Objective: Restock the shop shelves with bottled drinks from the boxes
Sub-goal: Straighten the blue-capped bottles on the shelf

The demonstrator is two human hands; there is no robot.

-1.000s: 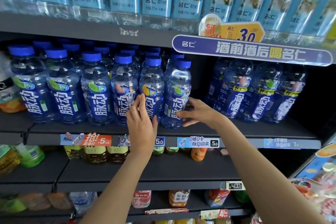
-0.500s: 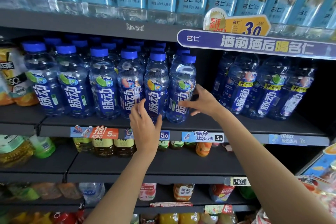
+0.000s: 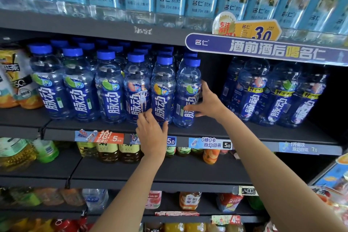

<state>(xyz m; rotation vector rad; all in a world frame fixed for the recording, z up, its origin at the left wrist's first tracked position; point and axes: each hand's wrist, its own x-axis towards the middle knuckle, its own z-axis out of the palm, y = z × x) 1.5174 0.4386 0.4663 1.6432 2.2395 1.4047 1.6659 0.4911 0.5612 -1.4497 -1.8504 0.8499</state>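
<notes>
— Our right hand [image 3: 208, 102] wraps the rightmost 脉动 bottle [image 3: 187, 96]; our left hand [image 3: 151, 132] lies open on its neighbour bottle [image 3: 162, 90].
— We see bare shelf [image 3: 211, 128] to their right; tags [image 3: 227, 145] read 5.0.

The right hand [image 3: 208, 102] climbed the side of the end bottle [image 3: 187, 92]: a second back its fingers lay low against the label near the base, and now they reached up to the bottle's shoulder with the thumb stretched across the label front. The left hand [image 3: 151, 133] slid down and away from the second bottle from the end [image 3: 162, 90]; its fingertips had sat high on the labels and ended up by the bottle's foot at the shelf's front edge [image 3: 244, 133]. The end bottle turned a little, its barcode strip coming round to face the front.
</notes>
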